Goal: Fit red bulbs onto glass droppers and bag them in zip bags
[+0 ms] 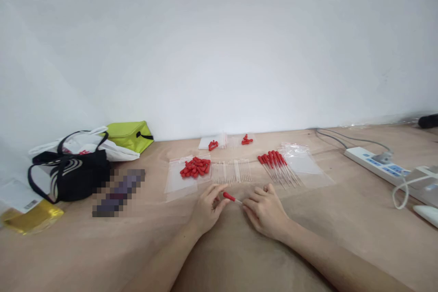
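our right hand [267,212] pinches a red-bulbed, pale-stemmed dropper [228,196]; whether our left hand [205,210] grips it, we cannot tell.

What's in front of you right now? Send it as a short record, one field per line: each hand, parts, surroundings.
Left hand: beside the red end of a dropper; contact unclear
Right hand: fingers at the dropper's clear tube end
Loose red bulbs: piled on a clear plastic bag, left of the bare tubes
Bare tubes: side by side, beyond the hands
Capped tubes: fanned out to the right, red ends farther away
Far left: lime-green bag, black bag
Far right: power strip
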Motion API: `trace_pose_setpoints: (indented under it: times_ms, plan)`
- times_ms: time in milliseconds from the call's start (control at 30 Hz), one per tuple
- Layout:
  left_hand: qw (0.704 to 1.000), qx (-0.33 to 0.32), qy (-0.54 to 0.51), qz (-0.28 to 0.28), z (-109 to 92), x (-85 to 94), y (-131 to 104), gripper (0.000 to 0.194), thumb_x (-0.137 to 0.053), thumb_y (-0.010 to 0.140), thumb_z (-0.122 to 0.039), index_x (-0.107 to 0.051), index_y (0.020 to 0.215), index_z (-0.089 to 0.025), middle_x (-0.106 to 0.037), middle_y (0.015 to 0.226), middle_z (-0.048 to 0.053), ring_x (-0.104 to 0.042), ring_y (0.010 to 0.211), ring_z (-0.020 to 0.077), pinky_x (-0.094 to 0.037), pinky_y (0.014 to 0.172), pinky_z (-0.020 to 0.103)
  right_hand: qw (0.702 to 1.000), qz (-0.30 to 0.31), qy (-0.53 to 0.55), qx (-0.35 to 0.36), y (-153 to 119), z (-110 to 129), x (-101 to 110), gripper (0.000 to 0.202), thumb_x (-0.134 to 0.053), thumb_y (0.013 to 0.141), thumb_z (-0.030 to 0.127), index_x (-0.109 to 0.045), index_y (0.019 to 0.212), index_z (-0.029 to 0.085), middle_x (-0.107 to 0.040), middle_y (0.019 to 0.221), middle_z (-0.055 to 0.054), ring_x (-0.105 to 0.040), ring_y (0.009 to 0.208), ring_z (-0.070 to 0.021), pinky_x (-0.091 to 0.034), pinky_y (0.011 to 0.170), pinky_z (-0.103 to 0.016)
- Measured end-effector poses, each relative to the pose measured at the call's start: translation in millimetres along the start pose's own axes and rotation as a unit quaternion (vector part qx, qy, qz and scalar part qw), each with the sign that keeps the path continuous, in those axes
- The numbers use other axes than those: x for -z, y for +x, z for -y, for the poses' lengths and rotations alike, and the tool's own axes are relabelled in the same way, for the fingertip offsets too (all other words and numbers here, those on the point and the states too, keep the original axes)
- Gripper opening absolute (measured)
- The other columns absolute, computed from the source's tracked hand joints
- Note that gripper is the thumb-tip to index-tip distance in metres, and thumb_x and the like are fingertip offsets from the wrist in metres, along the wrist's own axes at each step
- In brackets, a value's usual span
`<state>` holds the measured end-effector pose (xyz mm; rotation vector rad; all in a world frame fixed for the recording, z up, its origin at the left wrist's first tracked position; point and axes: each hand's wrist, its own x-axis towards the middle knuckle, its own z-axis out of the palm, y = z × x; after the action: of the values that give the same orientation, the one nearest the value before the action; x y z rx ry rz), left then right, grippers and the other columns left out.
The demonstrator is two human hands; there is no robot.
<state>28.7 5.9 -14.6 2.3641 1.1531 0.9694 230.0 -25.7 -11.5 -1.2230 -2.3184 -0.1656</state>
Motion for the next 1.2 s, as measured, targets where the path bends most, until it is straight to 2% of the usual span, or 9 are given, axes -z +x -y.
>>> trace_pose_setpoints:
  times_ms: [67,167,267,400,567,833,1000,1100,1200]
  plan:
    - [0.999,0.052,0.008,-0.012,3.8,-2.0,0.1,0.034,-0.051,0.079,-0.022,-0.048,0.113,-0.019,-0.056,0.090,0.003,-0.052,0.062,0.0121,-0.046,0.063,0.026,0.998,-0.017,-0.015,-0.066,2.2,-10.7,-0.3,0.022,-0.043,0.080,0.021,-0.060,0.066,0.018,-0.062,0.066,-0.003,-0.049,0.069,-0.0146,-0.018,0.063,-0.030]
    - [0.996,0.083,0.015,0.025,2.4,-3.0,1.4,0.027,-0.053,0.076,-0.021,-0.054,0.103,-0.019,-0.057,0.085,0.002,-0.053,0.065,0.0131,-0.046,0.064,0.027,0.976,-0.041,-0.055,-0.206,11.8,-37.2,-0.2,0.025,-0.041,0.081,0.025,-0.064,0.072,0.019,-0.065,0.072,-0.004,-0.052,0.072,-0.0161,-0.020,0.065,-0.030]
    - [0.995,0.081,0.014,0.061,-4.8,-0.6,3.3,0.016,-0.052,0.077,-0.020,-0.060,0.090,-0.018,-0.058,0.084,0.003,-0.055,0.070,0.0146,-0.045,0.065,0.026,0.940,-0.016,-0.100,-0.325,26.2,-62.8,-1.2,0.030,-0.038,0.081,0.026,-0.065,0.070,0.019,-0.066,0.074,-0.007,-0.054,0.075,-0.0199,-0.022,0.068,-0.033]
    - [0.994,0.085,0.019,0.064,-10.3,2.7,4.8,0.014,-0.051,0.077,-0.021,-0.061,0.087,-0.018,-0.058,0.082,0.003,-0.055,0.069,0.0145,-0.045,0.064,0.026,0.909,0.036,-0.125,-0.397,39.7,-78.0,-4.4,0.034,-0.035,0.081,0.026,-0.066,0.069,0.016,-0.065,0.073,-0.011,-0.055,0.080,-0.0244,-0.024,0.072,-0.037]
    - [0.994,0.082,0.019,0.063,-7.6,1.9,5.0,0.014,-0.051,0.077,-0.021,-0.061,0.086,-0.018,-0.058,0.082,0.003,-0.055,0.068,0.0143,-0.045,0.063,0.025,0.896,0.069,-0.129,-0.420,41.7,-79.5,-5.0,0.037,-0.034,0.080,0.031,-0.066,0.071,0.014,-0.065,0.073,-0.013,-0.057,0.077,-0.0255,-0.025,0.076,-0.040]
    - [0.995,0.079,0.014,0.062,-6.8,1.2,5.3,0.014,-0.051,0.076,-0.021,-0.062,0.085,-0.019,-0.058,0.083,0.003,-0.056,0.070,0.0146,-0.046,0.064,0.025,0.886,0.114,-0.078,-0.442,42.0,-81.6,-5.1,0.041,-0.034,0.079,0.038,-0.067,0.072,0.013,-0.065,0.075,-0.014,-0.059,0.075,-0.0258,-0.025,0.076,-0.040]
    - [0.995,0.078,0.014,0.066,-6.8,2.5,5.1,0.014,-0.050,0.077,-0.021,-0.062,0.085,-0.019,-0.058,0.084,0.004,-0.056,0.071,0.0148,-0.046,0.064,0.026,0.888,0.104,-0.108,-0.434,39.0,-83.0,-7.7,0.041,-0.033,0.081,0.038,-0.065,0.071,0.014,-0.065,0.074,-0.013,-0.059,0.074,-0.0252,-0.024,0.076,-0.040]
    - [0.995,0.068,0.022,0.062,-4.2,0.5,3.5,0.014,-0.050,0.078,-0.022,-0.061,0.086,-0.019,-0.058,0.084,0.004,-0.056,0.070,0.0147,-0.045,0.063,0.026,0.899,0.073,-0.129,-0.412,35.9,-80.2,-8.6,0.038,-0.034,0.081,0.039,-0.063,0.072,0.015,-0.065,0.071,-0.011,-0.058,0.070,-0.0234,-0.025,0.075,-0.039]
    - [0.997,0.053,0.059,0.008,1.1,-2.2,2.5,0.011,-0.050,0.078,-0.023,-0.060,0.080,-0.020,-0.057,0.079,0.003,-0.055,0.072,0.0163,-0.045,0.066,0.028,0.920,0.027,-0.128,-0.370,36.3,-71.8,-10.9,0.035,-0.037,0.080,0.039,-0.063,0.075,0.017,-0.065,0.072,-0.009,-0.058,0.072,-0.0221,-0.024,0.076,-0.038]
